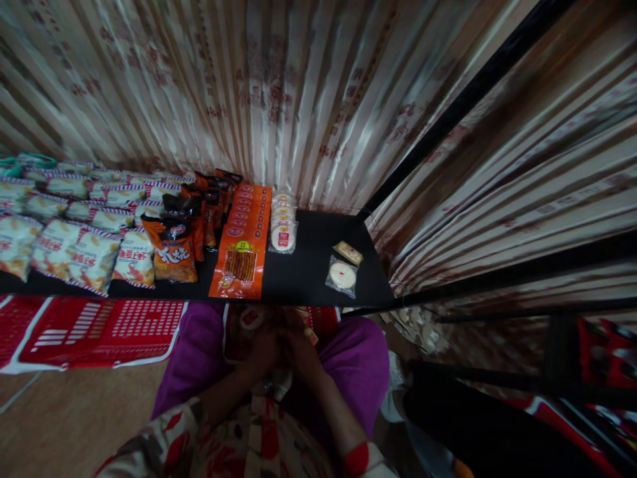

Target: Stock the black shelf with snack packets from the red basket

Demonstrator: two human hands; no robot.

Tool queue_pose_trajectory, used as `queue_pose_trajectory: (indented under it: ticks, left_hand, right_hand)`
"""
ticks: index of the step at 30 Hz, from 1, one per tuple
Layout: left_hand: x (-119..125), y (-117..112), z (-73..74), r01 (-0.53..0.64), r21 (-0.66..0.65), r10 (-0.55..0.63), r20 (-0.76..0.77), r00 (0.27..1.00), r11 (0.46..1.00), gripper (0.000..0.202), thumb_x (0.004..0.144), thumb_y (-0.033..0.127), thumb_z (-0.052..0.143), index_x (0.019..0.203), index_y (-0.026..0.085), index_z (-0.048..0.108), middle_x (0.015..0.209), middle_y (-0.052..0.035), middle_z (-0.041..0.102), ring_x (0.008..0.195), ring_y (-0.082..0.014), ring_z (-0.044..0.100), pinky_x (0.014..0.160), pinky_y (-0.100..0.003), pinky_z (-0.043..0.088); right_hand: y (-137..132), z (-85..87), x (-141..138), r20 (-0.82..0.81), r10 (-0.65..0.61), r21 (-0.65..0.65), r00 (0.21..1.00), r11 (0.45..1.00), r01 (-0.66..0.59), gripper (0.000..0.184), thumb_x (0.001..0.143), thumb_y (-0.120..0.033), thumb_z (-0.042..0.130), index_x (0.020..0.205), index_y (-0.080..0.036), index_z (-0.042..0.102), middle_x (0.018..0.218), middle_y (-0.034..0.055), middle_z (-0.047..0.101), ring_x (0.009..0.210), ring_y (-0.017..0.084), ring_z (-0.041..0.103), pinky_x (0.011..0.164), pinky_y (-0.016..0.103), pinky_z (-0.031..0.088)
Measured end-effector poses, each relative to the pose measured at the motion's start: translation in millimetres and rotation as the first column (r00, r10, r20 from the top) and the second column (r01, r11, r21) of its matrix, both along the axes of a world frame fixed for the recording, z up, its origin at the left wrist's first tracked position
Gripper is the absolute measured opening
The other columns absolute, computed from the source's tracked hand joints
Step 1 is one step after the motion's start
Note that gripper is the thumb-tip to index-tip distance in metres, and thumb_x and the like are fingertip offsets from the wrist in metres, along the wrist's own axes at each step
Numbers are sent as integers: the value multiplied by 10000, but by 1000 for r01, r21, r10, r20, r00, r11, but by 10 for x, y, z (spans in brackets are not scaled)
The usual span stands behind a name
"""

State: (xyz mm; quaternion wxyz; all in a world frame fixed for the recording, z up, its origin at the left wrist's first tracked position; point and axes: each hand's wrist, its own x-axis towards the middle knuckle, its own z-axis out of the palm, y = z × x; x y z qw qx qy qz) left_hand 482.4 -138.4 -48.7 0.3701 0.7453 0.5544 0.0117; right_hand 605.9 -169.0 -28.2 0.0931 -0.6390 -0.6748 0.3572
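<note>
My left hand [266,348] and my right hand [297,346] are close together, low between my knees and just below the shelf edge. Both reach into a red basket [326,317] in deep shade, so their fingers and anything in them cannot be made out. A round white packet [250,317] lies beside my left hand. Near my right hand is a small yellowish packet [310,335]. On the black shelf [308,282] above, a clear-wrapped round white cracker [342,274] lies in front of a small pale-yellow wrapped snack [348,252].
Along the shelf stand rows of white snack bags [94,255], orange-and-black bags [174,255], flat orange packs [241,262] and a row of wrapped round crackers [283,232]. Red baskets [109,332] sit below left. A pleated curtain [279,99] and black poles [462,99] enclose the shelf.
</note>
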Motion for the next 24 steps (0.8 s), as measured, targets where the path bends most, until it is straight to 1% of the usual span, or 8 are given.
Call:
queue_pose_trajectory:
  ticks: [3, 6, 9, 13, 16, 20, 22, 24]
  left_hand:
    - [5, -13, 30, 13, 15, -14, 12, 1000, 1000, 353, 806, 127, 405, 1067, 166, 640, 1166, -95, 622, 1128, -208, 521, 1022, -335, 346]
    - [-14, -60, 34, 9, 59, -10, 20, 1000, 998, 375, 805, 124, 404, 1113, 154, 617, 1212, -102, 592, 1173, -217, 485, 1043, -346, 322]
    - [-36, -142, -10, -12, 135, 8, 27, 1000, 991, 392, 802, 121, 418, 1154, 162, 587, 1270, -105, 547, 1220, -238, 442, 1055, -391, 306]
    - [-44, -232, -102, -30, 219, 24, 28, 999, 975, 406, 806, 118, 424, 1192, 155, 546, 1326, -119, 489, 1276, -251, 378, 1069, -430, 287]
    - [-42, -239, -136, 5, 242, -18, 55, 998, 970, 434, 797, 89, 412, 1205, 181, 530, 1335, -101, 482, 1277, -238, 380, 1076, -442, 281]
    - [-24, -198, -115, 52, 236, -76, 91, 993, 970, 466, 801, 76, 396, 1246, 166, 499, 1344, -109, 478, 1277, -224, 385, 1094, -425, 261]
    - [-5, -179, -106, 69, 254, -96, 96, 991, 965, 463, 809, 82, 395, 1254, 159, 492, 1363, -116, 461, 1286, -220, 375, 1101, -422, 250]
    - [17, -165, -110, 73, 274, -103, 98, 990, 959, 453, 813, 87, 395, 1251, 150, 494, 1372, -125, 451, 1291, -226, 370, 1095, -430, 262]
  right_hand:
    - [-11, 23, -44, 36, -19, 24, 999, 1000, 18, 325, 837, -132, 414, 1071, -199, 629, 1133, 85, 642, 1104, 196, 550, 958, 316, 378]
    - [-25, 51, -52, 12, -30, 9, 999, 999, 30, 345, 837, -129, 405, 1088, -219, 624, 1138, 72, 641, 1071, 187, 567, 920, 291, 398]
    - [-33, 36, -43, -16, -79, 8, 997, 997, 79, 396, 804, -101, 407, 1110, -236, 619, 1120, 49, 650, 1040, 174, 579, 902, 277, 407]
    - [-24, -18, -45, -61, -129, 27, 990, 991, 131, 429, 742, -62, 404, 1046, -236, 652, 1057, 27, 676, 1028, 166, 584, 921, 275, 404]
    - [-11, -41, -58, -41, -165, 47, 985, 985, 167, 428, 737, -73, 402, 1043, -229, 658, 1072, 47, 669, 1019, 186, 588, 936, 302, 403]
    - [7, -41, -57, -20, -169, 95, 985, 981, 170, 477, 760, -77, 380, 1159, -211, 603, 1199, 69, 607, 1109, 193, 536, 1004, 331, 350]
    - [21, -34, -43, -10, -175, 105, 985, 979, 175, 466, 780, -77, 363, 1171, -187, 592, 1153, 87, 625, 1087, 189, 542, 996, 326, 352]
    - [38, -25, -20, 29, -187, 90, 982, 979, 184, 397, 811, -91, 347, 1078, -156, 633, 1034, 107, 661, 996, 193, 576, 932, 307, 390]
